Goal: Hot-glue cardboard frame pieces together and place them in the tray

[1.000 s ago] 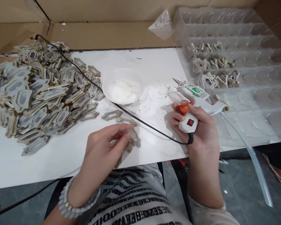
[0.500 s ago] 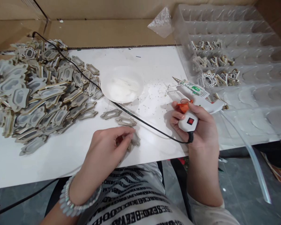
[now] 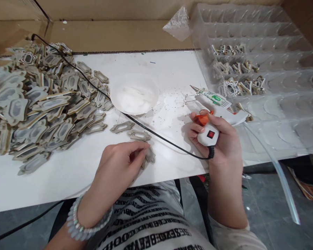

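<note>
My left hand [image 3: 117,170] lies on the white table [image 3: 67,173] near its front edge, fingers pinched on a grey-brown cut-out piece [image 3: 149,155] that pokes out past the fingertips. Two more loose pieces [image 3: 130,130] lie just beyond it. My right hand [image 3: 219,139] is closed round the handle of a white hot glue gun [image 3: 214,107] with an orange trigger and a red switch. Its nozzle points left and stands on a wire prop above the table. The gun's black cord [image 3: 151,132] runs diagonally between my hands.
A big heap of the same cut-out pieces [image 3: 39,100] covers the table's left side. A white round dish [image 3: 134,93] sits in the middle. A clear compartment tray [image 3: 263,69] with finished pieces stands at the right. Cardboard walls close the back.
My left hand has drawn slightly toward me and closed its fingers on the piece. My right hand and the glue gun have hardly moved.
</note>
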A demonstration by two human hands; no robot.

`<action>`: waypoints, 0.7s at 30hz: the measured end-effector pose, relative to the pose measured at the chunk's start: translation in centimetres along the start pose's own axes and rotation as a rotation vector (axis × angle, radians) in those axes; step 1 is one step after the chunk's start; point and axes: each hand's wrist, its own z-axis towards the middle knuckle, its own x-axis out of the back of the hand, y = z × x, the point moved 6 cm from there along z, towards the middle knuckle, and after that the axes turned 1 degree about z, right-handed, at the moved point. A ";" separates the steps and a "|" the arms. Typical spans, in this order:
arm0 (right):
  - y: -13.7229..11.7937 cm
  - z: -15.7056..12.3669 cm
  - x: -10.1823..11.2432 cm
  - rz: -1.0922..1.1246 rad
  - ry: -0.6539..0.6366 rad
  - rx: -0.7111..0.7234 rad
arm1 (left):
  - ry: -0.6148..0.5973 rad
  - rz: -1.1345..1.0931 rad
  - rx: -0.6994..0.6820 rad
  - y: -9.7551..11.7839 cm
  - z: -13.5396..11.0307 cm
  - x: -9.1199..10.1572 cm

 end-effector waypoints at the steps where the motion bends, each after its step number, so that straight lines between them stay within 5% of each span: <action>1: 0.0 0.0 0.0 0.009 0.007 -0.003 | 0.002 0.003 -0.002 0.0 0.0 0.0; 21: 0.1 -0.1 -0.1 0.039 0.021 -0.010 | 0.018 0.405 -0.224 2.2 -0.7 0.0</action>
